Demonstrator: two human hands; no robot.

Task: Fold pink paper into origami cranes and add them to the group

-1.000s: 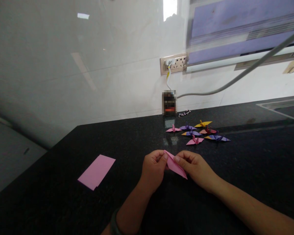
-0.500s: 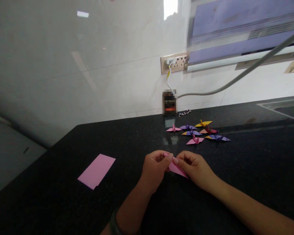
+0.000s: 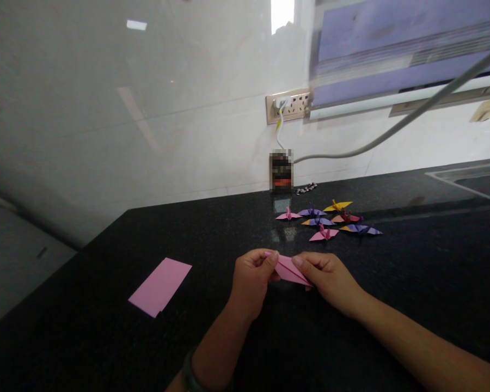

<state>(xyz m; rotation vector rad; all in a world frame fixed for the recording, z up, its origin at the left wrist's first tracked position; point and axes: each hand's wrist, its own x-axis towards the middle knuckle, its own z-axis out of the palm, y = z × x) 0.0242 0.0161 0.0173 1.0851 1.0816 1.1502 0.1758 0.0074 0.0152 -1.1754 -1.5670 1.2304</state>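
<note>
Both hands pinch a folded pink paper just above the black countertop. My left hand grips its left end with thumb and fingers. My right hand holds its right side, fingertips on the upper edge. The paper is a narrow, pointed shape, partly hidden by my fingers.
A stack of flat pink paper lies to the left. Several folded paper cranes in pink, purple and yellow sit farther back. A wall socket with a plugged cable, a small dark device and a grey hose are behind.
The pink paper has turned flatter and lower between my hands; my fingers have shifted along its edges. The hands stay in the same spot.
</note>
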